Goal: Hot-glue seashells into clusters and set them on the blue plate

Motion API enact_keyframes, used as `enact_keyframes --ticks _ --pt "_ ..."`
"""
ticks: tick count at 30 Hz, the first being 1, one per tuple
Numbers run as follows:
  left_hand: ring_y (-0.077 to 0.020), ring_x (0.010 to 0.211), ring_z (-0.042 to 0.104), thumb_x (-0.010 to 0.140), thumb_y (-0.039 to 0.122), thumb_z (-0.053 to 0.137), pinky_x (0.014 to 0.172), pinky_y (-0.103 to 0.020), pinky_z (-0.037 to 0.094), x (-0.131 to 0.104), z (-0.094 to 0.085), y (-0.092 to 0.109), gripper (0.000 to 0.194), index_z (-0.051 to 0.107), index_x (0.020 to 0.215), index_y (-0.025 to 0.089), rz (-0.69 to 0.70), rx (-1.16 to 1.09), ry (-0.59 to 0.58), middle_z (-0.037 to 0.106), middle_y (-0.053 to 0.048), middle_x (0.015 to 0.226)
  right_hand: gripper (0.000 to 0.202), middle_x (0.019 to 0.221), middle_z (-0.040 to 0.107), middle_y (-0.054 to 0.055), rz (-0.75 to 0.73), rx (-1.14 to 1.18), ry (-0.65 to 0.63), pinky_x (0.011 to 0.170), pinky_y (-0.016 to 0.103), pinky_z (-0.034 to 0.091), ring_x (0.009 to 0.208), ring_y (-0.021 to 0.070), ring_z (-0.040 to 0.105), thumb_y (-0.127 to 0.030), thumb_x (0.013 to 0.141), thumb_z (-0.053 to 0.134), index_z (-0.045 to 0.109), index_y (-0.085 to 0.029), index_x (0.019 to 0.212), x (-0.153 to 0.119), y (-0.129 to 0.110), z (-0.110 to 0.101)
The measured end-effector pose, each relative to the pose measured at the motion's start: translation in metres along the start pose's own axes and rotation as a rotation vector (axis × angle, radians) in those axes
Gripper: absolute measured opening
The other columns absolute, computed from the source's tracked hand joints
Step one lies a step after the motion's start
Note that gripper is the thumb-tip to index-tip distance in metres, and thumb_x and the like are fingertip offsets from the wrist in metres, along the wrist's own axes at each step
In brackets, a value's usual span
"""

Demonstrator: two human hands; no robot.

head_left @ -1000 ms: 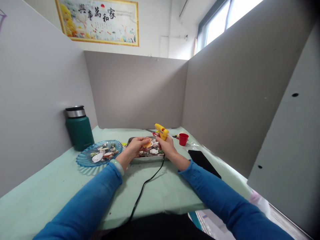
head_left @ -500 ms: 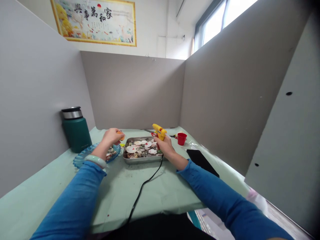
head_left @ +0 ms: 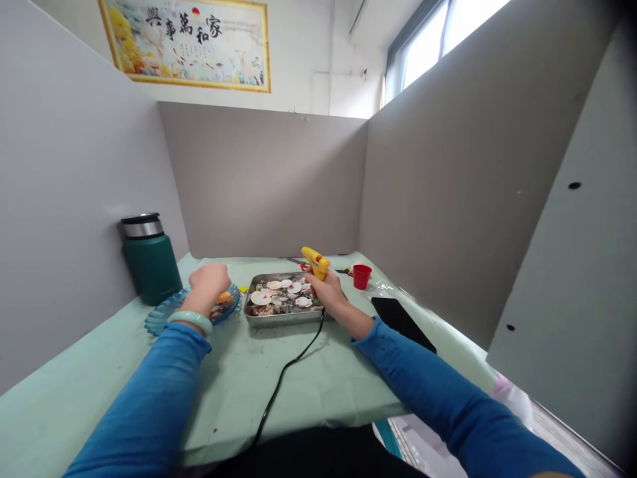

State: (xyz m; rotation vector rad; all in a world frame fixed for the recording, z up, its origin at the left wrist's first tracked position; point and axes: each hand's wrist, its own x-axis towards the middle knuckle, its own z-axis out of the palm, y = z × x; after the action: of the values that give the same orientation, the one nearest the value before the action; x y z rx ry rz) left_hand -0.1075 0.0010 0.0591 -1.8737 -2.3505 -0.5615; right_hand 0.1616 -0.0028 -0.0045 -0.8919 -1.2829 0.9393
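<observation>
My right hand (head_left: 326,290) is wrapped round a yellow glue gun (head_left: 315,260) above the right end of a metal tray (head_left: 283,320). Flat white discs (head_left: 261,298) lie on small shells or stones inside the tray. Over the blue scalloped glass dish (head_left: 158,320) is my left hand (head_left: 210,282), its fingers curled and mostly hidden from view, so I cannot tell what they hold. An orange piece (head_left: 225,297) sits in the dish beside my left hand.
A green bottle (head_left: 152,260) stands at the left partition. Right of the tray are a red cup (head_left: 361,277) and a black flat object (head_left: 402,323). A black cord (head_left: 284,372) crosses the green tablecloth (head_left: 233,398). Partitions enclose the table.
My left hand has moved left and back over the dish. The orange piece that was at its fingers now lies in the dish. My right hand and the glue gun have barely moved.
</observation>
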Motion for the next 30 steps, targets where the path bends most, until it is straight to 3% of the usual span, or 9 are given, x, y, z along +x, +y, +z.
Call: enact_keyframes --ticks 3,6,10,14,17,20,24,27,30 --pt "-0.0329 0.100 0.066 0.078 0.025 0.059 0.075 -0.033 0.046 -0.010 0.004 0.019 0.021 0.076 0.088 0.017 0.136 0.121 0.004 0.072 -0.020 0.107 0.020 0.056 0.050 -0.005 -0.001 -0.017 -0.003 0.043 0.024 0.036 0.043 0.0095 0.043 -0.026 0.069 0.061 0.058 -0.020 0.087 -0.002 -0.002 0.001" --pt "-0.0237 0.090 0.067 0.081 0.030 0.058 0.073 -0.026 0.044 -0.023 0.016 0.045 0.022 0.077 0.090 0.023 0.370 0.037 -0.093 0.076 -0.011 0.096 0.020 0.056 0.050 -0.004 -0.008 -0.035 -0.007 0.044 0.025 0.037 0.044 0.0102 0.043 -0.027 0.069 0.061 0.058 -0.020 0.088 -0.003 -0.004 0.001" --pt "-0.0238 0.090 0.066 0.073 0.027 0.067 0.074 -0.025 0.043 -0.036 0.041 0.068 0.018 0.078 0.087 0.024 0.564 -0.071 -0.165 0.076 -0.008 0.095 0.019 0.055 0.050 -0.004 -0.007 -0.041 -0.016 0.044 0.025 0.037 0.043 0.0100 0.043 -0.027 0.069 0.061 0.058 -0.020 0.087 -0.004 -0.005 0.000" --pt "-0.0207 0.076 0.065 0.073 0.025 0.066 0.070 -0.025 0.041 -0.041 0.063 0.080 0.013 0.077 0.080 0.024 0.684 -0.211 -0.256 0.075 -0.006 0.083 0.018 0.054 0.049 -0.005 -0.012 -0.043 -0.028 0.044 0.025 0.037 0.042 0.0098 0.042 -0.026 0.070 0.060 0.058 -0.020 0.086 -0.004 -0.005 0.000" --pt "-0.0197 0.068 0.062 0.067 0.030 0.073 0.064 -0.024 0.040 -0.041 0.073 0.086 0.009 0.075 0.071 0.023 0.640 -0.299 -0.273 0.073 -0.005 0.072 0.016 0.054 0.050 -0.005 -0.031 -0.046 -0.035 0.044 0.025 0.038 0.042 0.0101 0.043 -0.025 0.069 0.060 0.059 -0.021 0.085 -0.002 -0.003 0.000" --pt "-0.0210 0.072 0.063 0.059 0.021 0.075 0.064 -0.024 0.041 -0.037 0.076 0.087 0.010 0.075 0.069 0.022 0.577 -0.251 -0.252 0.072 -0.005 0.073 0.016 0.054 0.050 -0.005 -0.045 -0.035 -0.035 0.044 0.025 0.038 0.042 0.0103 0.043 -0.026 0.069 0.060 0.058 -0.021 0.084 -0.001 -0.001 0.001" --pt "-0.0229 0.081 0.065 0.061 0.007 0.066 0.071 -0.025 0.042 -0.025 0.068 0.074 0.026 0.077 0.078 0.024 0.530 -0.196 -0.187 0.074 -0.006 0.081 0.016 0.054 0.050 -0.005 -0.034 -0.051 -0.033 0.044 0.025 0.038 0.043 0.0105 0.044 -0.027 0.070 0.061 0.059 -0.020 0.084 -0.002 -0.001 0.001" --pt "-0.0236 0.084 0.066 0.064 0.007 0.062 0.074 -0.026 0.043 -0.018 0.059 0.063 0.031 0.078 0.086 0.023 0.444 -0.184 -0.102 0.074 -0.009 0.084 0.017 0.055 0.051 -0.005 -0.016 -0.057 -0.026 0.044 0.024 0.037 0.042 0.0099 0.043 -0.027 0.070 0.061 0.059 -0.020 0.085 -0.003 -0.003 0.001" --pt "-0.0241 0.085 0.066 0.068 0.010 0.061 0.074 -0.026 0.044 -0.020 0.054 0.062 0.030 0.078 0.089 0.022 0.429 -0.151 -0.093 0.075 -0.010 0.089 0.016 0.055 0.050 -0.005 -0.016 -0.059 -0.021 0.043 0.023 0.035 0.042 0.0091 0.043 -0.027 0.070 0.061 0.058 -0.019 0.084 -0.004 -0.005 0.001"
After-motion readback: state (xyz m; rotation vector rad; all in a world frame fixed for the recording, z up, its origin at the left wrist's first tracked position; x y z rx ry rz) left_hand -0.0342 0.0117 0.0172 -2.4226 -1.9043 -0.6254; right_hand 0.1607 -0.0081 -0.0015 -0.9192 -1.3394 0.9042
